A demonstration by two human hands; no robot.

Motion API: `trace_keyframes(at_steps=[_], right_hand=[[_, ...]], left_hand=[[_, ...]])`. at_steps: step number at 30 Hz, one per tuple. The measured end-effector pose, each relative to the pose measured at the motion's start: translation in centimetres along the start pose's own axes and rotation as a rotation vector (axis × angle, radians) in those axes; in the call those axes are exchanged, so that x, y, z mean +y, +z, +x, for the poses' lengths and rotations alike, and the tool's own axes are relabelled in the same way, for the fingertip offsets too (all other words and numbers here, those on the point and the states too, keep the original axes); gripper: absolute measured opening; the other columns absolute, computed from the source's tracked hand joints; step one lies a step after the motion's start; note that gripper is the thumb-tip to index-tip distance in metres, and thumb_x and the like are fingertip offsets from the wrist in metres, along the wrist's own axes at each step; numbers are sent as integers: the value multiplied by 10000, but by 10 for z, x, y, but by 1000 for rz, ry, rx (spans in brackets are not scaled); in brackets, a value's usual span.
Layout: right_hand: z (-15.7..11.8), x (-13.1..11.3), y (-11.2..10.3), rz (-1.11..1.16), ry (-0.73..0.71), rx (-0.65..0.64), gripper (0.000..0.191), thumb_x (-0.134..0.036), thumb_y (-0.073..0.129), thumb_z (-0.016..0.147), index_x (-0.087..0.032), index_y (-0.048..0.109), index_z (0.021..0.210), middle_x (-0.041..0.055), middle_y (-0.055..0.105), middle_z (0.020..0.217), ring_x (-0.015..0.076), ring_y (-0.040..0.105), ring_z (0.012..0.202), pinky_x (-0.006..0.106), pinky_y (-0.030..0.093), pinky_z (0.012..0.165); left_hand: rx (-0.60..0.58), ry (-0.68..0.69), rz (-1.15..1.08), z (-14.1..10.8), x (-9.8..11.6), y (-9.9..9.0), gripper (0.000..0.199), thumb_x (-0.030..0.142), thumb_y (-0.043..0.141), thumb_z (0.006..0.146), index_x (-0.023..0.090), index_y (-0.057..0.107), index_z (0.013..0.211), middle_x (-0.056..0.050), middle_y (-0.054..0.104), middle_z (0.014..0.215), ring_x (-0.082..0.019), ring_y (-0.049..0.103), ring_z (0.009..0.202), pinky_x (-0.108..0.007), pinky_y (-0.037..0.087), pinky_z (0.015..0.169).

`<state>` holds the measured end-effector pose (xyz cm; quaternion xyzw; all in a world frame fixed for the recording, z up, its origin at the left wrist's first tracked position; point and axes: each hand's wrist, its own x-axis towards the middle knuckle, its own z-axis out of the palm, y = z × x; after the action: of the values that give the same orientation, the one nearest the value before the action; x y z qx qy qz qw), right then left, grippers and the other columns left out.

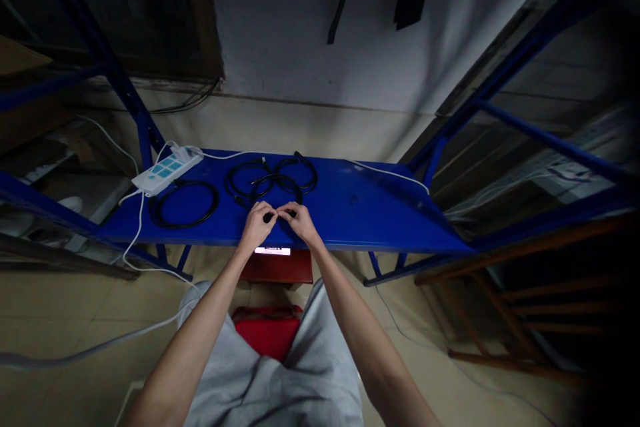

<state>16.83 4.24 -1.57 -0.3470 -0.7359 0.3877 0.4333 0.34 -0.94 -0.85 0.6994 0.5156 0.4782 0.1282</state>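
Note:
My left hand (259, 221) and my right hand (299, 220) meet at the front edge of the blue shelf (360, 213). Thumbs and fingers are closed in a pinch, with the fingertips of both hands touching or nearly so. Small dark bits show between the fingers of each hand, too small and shaded to name. Just behind the hands lie looped black cables (273, 177), partly overlapping, with a connector end at their top right. A separate coil of black cable (216, 203) rests farther left, apart from my hands.
A white power strip (163, 172) with blue sockets sits at the shelf's left end, its white cord (137, 233) hanging over the front. Blue posts (145, 140) rise at both ends. Below the front edge are a brown stool (280, 270) and something red (270, 337).

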Motion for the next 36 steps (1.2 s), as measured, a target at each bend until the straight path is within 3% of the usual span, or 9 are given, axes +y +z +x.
trace_keyframes(at_steps=[12, 27, 29, 32, 36], right_hand=[[-1, -13, -3, -94, -3, 12, 145, -302, 647, 899, -211, 744, 839, 70, 727, 879, 230, 623, 860, 351, 457, 822], [-3, -18, -3, -180, -47, -12, 72, -253, 682, 868, -211, 740, 876, 63, 715, 931, 210, 607, 921, 363, 437, 902], [-4, -34, -4, -158, -38, 62, 89, -252, 659, 876, -213, 739, 883, 64, 715, 929, 218, 613, 936, 375, 451, 908], [-6, -83, -12, -87, -79, 264, 166, -292, 584, 931, -211, 728, 947, 75, 702, 976, 228, 622, 977, 398, 472, 932], [-1, -162, -48, 28, -306, 270, 338, -432, 536, 975, -268, 642, 1251, 70, 656, 1164, 238, 626, 1082, 395, 522, 929]], left_hand=[[-11, -12, 24, 0, 5, -2, 141, 179, 590, 903, 221, 704, 833, -45, 643, 861, -205, 585, 875, -357, 479, 805], [-23, -15, -45, 1, -5, 0, 127, 179, 597, 883, 206, 708, 828, -42, 671, 869, -191, 612, 870, -337, 487, 814], [-35, -11, -34, 2, -6, 1, 121, 176, 599, 880, 205, 700, 820, -40, 671, 870, -191, 611, 872, -337, 486, 816], [-49, -13, 6, 3, -7, 3, 117, 151, 603, 863, 203, 682, 794, -40, 667, 854, -192, 615, 873, -338, 483, 822], [-61, 7, 35, 2, -4, 2, 140, 151, 579, 885, 210, 671, 797, -38, 663, 858, -191, 615, 885, -348, 476, 858]])
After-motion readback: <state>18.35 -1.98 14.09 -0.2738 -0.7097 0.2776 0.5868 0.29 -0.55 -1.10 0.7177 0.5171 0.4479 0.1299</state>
